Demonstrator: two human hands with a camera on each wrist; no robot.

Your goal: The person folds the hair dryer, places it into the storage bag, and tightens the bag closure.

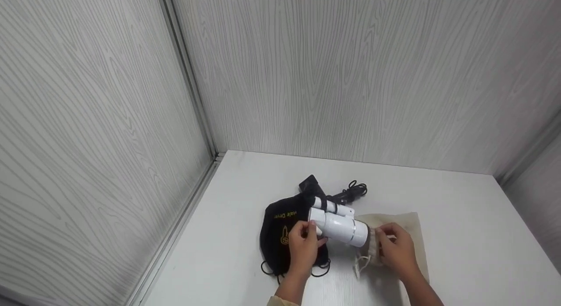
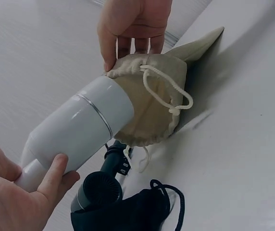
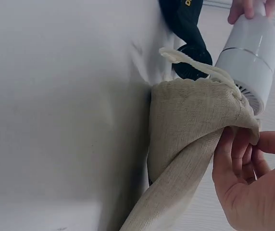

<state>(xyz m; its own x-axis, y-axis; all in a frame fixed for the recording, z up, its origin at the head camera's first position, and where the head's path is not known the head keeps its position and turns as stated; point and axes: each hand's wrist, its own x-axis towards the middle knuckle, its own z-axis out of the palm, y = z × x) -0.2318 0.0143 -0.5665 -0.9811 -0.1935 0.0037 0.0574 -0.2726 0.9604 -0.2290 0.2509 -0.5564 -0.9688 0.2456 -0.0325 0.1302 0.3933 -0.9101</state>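
Left hand (image 1: 303,247) curls round the white dryer (image 1: 337,227), wide end at the beige bag (image 3: 190,113); right hand (image 1: 400,250) pinches the bag's rim, tabletop (image 1: 473,240) stretching off rightward!

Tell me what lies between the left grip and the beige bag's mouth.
The white hair dryer: the left grip holds its narrower end, and the wider end is at the mouth of the beige bag. The left wrist view shows this.

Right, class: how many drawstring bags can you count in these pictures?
2. The black bag lies on the table, left of the white hair dryer; the beige bag is held at its mouth by the right hand. No others show.
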